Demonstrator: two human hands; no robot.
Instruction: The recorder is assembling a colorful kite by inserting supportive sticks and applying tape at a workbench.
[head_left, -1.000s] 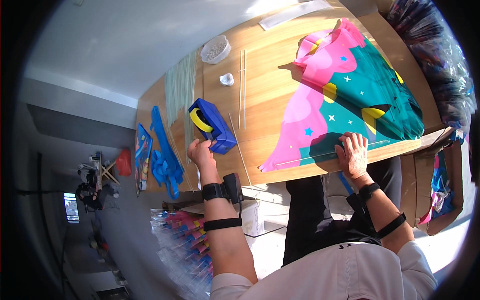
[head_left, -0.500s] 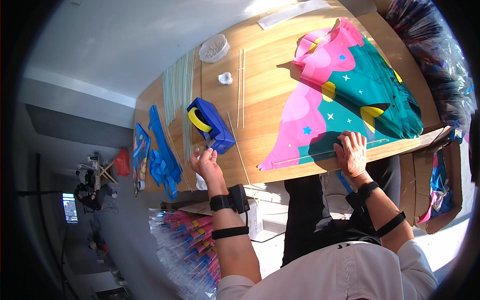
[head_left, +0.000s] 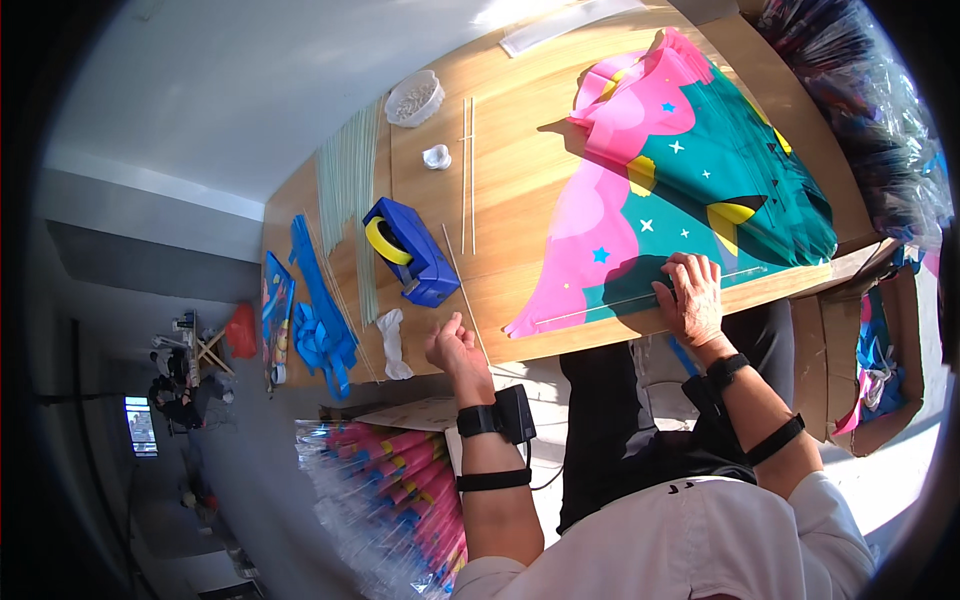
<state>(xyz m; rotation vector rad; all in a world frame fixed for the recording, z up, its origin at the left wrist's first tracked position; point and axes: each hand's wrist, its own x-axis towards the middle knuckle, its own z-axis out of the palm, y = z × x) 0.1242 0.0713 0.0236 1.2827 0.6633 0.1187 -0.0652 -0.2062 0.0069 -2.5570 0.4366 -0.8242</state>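
Observation:
Pink and green patterned fabric (head_left: pixel 640 215) lies spread on the table, its upper part bunched. Along its near edge runs a thin pale rod (head_left: pixel 600 305). My right hand (head_left: pixel 692 300) rests on that edge and the rod, pressing down with bent fingertips, thumb held apart. Left of the fabric, my left hand (head_left: pixel 460 350) hovers by the table's near edge, its fingers pinched together; what they hold, if anything, is too small to tell. Beyond it stands a blue tape dispenser (head_left: pixel 425 265) with a yellow-cored roll. A loose thin stick (head_left: pixel 465 290) lies beside that hand.
At the left lie a bundle of pale rods (head_left: pixel 345 180), blue strips (head_left: pixel 320 330) and a crumpled white strip (head_left: pixel 392 345). Farther back are a white bowl (head_left: pixel 414 100) of small pieces and two thin sticks (head_left: pixel 468 180). Plastic-wrapped bundles (head_left: pixel 390 490) sit below; a cardboard box (head_left: pixel 880 370) stands right.
My left hand has left the tape dispenser's front and moved right, toward the fabric, uncovering the white strip. My right hand stays on the fabric edge. The whole view has shifted slightly.

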